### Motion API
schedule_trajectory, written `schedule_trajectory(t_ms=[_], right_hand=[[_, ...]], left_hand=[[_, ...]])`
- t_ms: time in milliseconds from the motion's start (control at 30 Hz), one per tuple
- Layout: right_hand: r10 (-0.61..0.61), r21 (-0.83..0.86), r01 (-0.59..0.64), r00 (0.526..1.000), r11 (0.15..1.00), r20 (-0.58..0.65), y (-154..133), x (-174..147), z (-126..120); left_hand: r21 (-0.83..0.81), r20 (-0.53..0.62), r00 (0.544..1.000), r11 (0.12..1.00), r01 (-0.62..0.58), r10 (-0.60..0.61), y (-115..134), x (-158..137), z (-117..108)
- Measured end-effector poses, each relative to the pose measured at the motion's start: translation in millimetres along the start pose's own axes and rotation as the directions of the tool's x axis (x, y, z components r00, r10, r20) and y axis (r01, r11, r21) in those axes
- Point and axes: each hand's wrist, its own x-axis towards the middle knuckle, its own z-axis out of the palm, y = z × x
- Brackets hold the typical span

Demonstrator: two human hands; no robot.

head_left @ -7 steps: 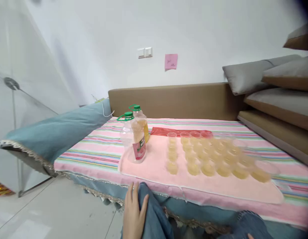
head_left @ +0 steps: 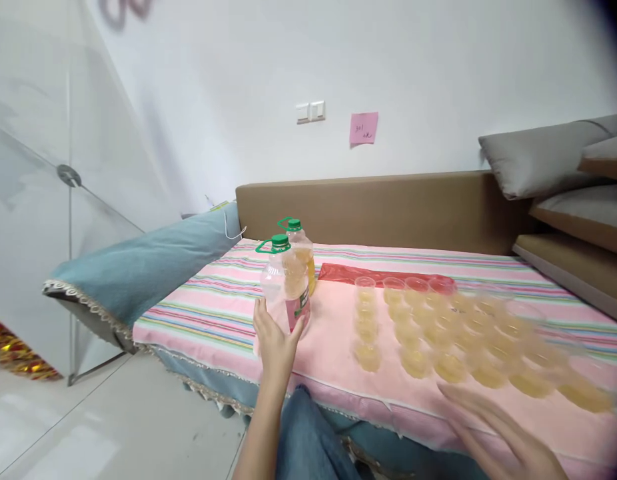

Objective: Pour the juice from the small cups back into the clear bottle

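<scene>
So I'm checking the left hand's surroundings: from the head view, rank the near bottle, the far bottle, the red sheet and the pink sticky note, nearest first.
1. Near bottle: the left hand touches its base.
2. Far bottle: just behind.
3. Red sheet: farther right.
4. Pink sticky note: on the wall.

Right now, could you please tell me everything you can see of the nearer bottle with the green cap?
The nearer bottle is clear plastic with a green cap and loop handle, a pink label and almost no liquid showing. It stands upright on the pink cloth, in front of a second bottle holding yellow liquid. The left hand cups its lower side; the jaws of that grip look open.
</scene>
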Motion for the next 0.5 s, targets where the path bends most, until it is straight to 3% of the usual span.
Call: schedule_trajectory(t_ms=[33, 100, 200, 267, 367, 500], right_hand=[[-0.028, 0.057, 0.027, 1.000, 0.998, 0.014, -17, 40, 10], [-0.136, 0.196, 0.147, 0.988, 0.970, -0.068, -63, 128, 33], [-0.407, 0.296, 0.353, 0.902, 0.888, 0.145, -136, 249, 72], [-0.442, 0.223, 0.390, 0.851, 0.893, 0.282, -170, 306, 97], [-0.394, 0.099, 0.396, 0.790, 0.913, 0.470, -193, 351, 126], [-0.362, 0.110, 0.375, 0.710, 0.920, 0.605, -193, 369, 144]], left_hand=[[0.007, -0.008, 1.000, 1.000, 0.012, -0.012, 4, 17, 5], [0.022, -0.017, 1.000, 1.000, 0.017, -0.017, 11, 42, 12], [0.073, -0.040, 0.999, 0.997, 0.032, -0.029, 16, 55, 18], [0.117, -0.058, 0.997, 0.992, 0.052, -0.045, 17, 53, 21], [0.161, -0.051, 0.997, 0.985, 0.057, -0.049, 15, 45, 23], [0.166, -0.040, 0.999, 0.986, 0.021, -0.014, 11, 40, 26]])
